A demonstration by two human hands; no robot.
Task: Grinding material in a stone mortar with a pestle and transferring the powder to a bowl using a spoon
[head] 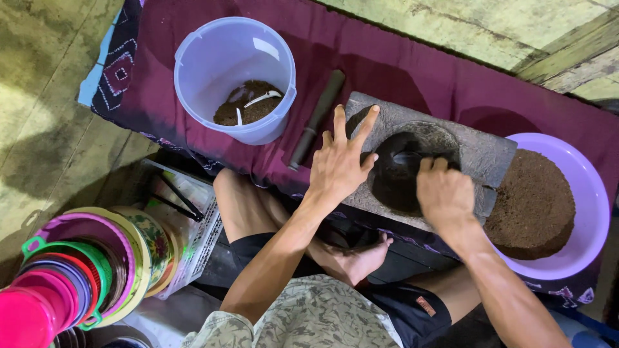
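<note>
The left hand (338,164) lies open, fingers spread, pressed flat on the near-left edge of a grey stone slab (480,151). The slab sits on a maroon cloth (387,64) and has a round hollow holding a dark bowl-shaped mould (394,177). That mould lies at 3 o'clock from the left hand, touching its thumb side. The right hand (445,193) is curled closed over the mould's right rim, at 4 o'clock from the mould's middle; what its fingers grip is hidden.

At 3 o'clock from the right hand, just beside the slab, stands a purple basin (590,193) filled with brown powder (532,203). At 10 o'clock from the left hand a pale blue bucket (222,58) holds a little of the same powder and a white spoon (261,98). A dark stick (316,119) lies between bucket and slab. At 8 o'clock, coloured plastic sieves (77,270) are stacked.
</note>
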